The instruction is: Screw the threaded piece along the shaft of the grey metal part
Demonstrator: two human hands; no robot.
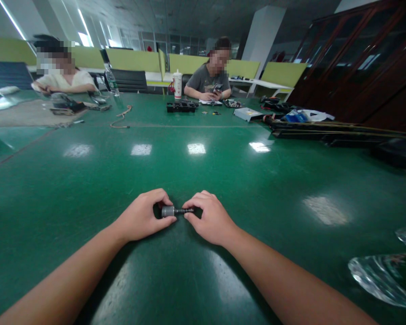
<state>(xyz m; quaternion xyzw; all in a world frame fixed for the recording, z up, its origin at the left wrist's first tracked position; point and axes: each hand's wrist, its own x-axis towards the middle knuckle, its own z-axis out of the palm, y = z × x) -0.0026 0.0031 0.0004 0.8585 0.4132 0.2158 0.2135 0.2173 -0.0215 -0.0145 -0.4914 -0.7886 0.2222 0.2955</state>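
Observation:
A small grey metal cylinder with a thin, dark, ridged shaft [168, 211] lies sideways between my two hands, just over the green tabletop [203, 174]. My left hand [145, 214] curls round the wide cylinder end, thumb below and index finger above. At the other end, my right hand [211, 216] pinches the tip of the shaft between thumb and fingertips. Its exact kind is too small to make out. Both forearms rest low over the near part of the table.
Clear plastic bottles [385, 277] lie at the right edge. Across the table sit two people, one holding a phone [217, 88]. Far back are a white tumbler [177, 85], a black plastic part [182, 107], a cord [121, 118], a grey box [247, 113] and long dark strips [304, 131].

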